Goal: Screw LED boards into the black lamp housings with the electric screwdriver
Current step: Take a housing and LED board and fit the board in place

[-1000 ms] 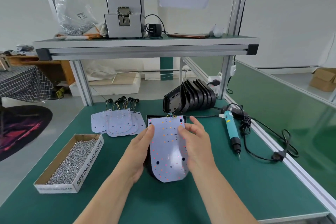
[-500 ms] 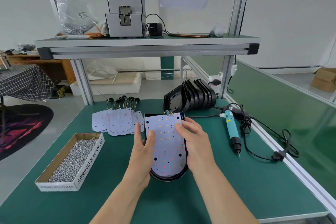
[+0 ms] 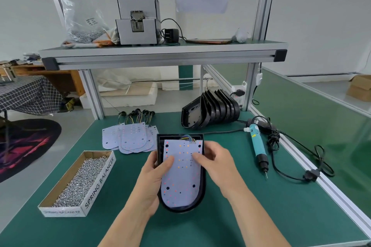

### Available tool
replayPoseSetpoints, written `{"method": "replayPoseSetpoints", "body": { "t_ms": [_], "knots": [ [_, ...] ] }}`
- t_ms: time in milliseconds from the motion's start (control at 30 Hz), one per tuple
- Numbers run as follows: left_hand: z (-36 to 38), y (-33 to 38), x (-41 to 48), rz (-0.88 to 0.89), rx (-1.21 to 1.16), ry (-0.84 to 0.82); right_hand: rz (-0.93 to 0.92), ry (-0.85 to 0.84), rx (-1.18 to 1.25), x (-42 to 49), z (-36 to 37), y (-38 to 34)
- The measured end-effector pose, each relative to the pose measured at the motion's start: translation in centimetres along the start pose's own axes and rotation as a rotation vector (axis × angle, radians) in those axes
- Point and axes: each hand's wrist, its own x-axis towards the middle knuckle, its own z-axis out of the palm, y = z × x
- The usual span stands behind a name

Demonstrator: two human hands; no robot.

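A white LED board (image 3: 181,176) with coloured wires at its top lies inside a black lamp housing (image 3: 202,184) on the green bench. My left hand (image 3: 154,178) grips the housing's left side, its thumb pressing on the board. My right hand (image 3: 216,164) rests at the housing's right edge with its thumb on the board. The teal electric screwdriver (image 3: 258,149) lies on the bench to the right, untouched. A stack of black housings (image 3: 210,109) stands behind. Spare LED boards (image 3: 130,137) lie fanned out at back left.
A cardboard box of screws (image 3: 80,181) marked SPRING BALANCER sits at the left. The screwdriver's black cable (image 3: 297,158) loops along the bench's right rail. An upper shelf (image 3: 160,54) carries a grey machine and a bag of screws.
The board, held tilted above the housing a second ago, has been lowered flat into it. My left hand moved from the board's edge to the housing's left side.
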Motion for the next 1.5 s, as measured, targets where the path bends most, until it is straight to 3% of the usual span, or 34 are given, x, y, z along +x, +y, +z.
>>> {"method": "replayPoseSetpoints", "body": {
  "t_ms": [200,367,500,700,867,900,967,1033,1100,1200,1500],
  "knots": [
    [-0.4,1.8,0.1,0.015,0.069,-0.074,-0.058,-0.088,0.038,-0.9,-0.5,0.7],
    [0.0,2.6,-0.3,0.017,0.061,-0.104,0.058,-0.255,0.541,0.6,-1.5,-0.7],
    [1.0,2.3,-0.7,-0.021,0.037,-0.14,0.039,-0.54,0.204,1.1,-0.7,-1.7],
    [0.9,3.5,-0.8,0.028,-0.013,-0.102,-0.099,-0.381,-0.046,1.4,1.0,-1.8],
    [0.9,3.8,-0.6,0.038,0.007,-0.041,-0.059,-0.333,-0.205,1.2,0.6,-0.9],
    [0.8,4.0,-0.5,0.052,0.022,-0.024,-0.068,-0.292,-0.2,1.2,0.4,-0.9],
    [0.7,4.3,-0.2,0.077,0.055,-0.004,-0.053,-0.167,0.073,0.9,-0.2,-1.3],
    [0.8,4.3,0.0,0.083,0.076,-0.004,-0.045,-0.161,0.257,0.5,-0.7,-1.8],
    [1.1,4.1,0.0,0.086,0.096,-0.014,-0.093,-0.22,0.137,0.0,-0.6,-2.1],
    [1.6,4.0,0.0,0.097,0.102,-0.035,-0.127,-0.127,0.0,-0.2,0.2,-2.3],
    [1.3,4.5,0.1,0.034,0.066,-0.112,-0.128,-0.079,0.199,-1.0,0.6,-1.5]
  ]
}}
